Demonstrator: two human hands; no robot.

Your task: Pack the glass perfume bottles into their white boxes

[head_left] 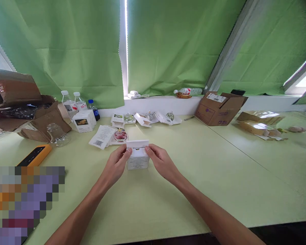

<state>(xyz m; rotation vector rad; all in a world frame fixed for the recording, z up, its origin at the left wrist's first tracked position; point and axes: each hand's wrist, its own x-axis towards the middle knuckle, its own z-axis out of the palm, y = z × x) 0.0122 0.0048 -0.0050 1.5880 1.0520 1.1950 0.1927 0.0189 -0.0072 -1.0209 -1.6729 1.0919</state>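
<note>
A small white cardboard box (pixel 138 162) with printed text on its front stands on the table before me. Its top flap is raised at the back. My left hand (pixel 118 158) grips the box's upper left corner, thumb on the near edge. At the upper right corner, my right hand (pixel 160 157) pinches it the same way. What lies inside the box is hidden. Just behind, a round glass bottle with red contents (pixel 120 135) rests on white packaging, beside a flattened white box with a barcode (pixel 102 136).
Along the back lie several opened white boxes (pixel 142 119) with glass bottles. A closed white box (pixel 84 121) stands near plastic bottles (pixel 79 102). Cardboard cartons (pixel 214 110) sit at both sides. An orange-and-black device (pixel 34 156) lies left; clear-wrapped packages (pixel 260 126) lie right.
</note>
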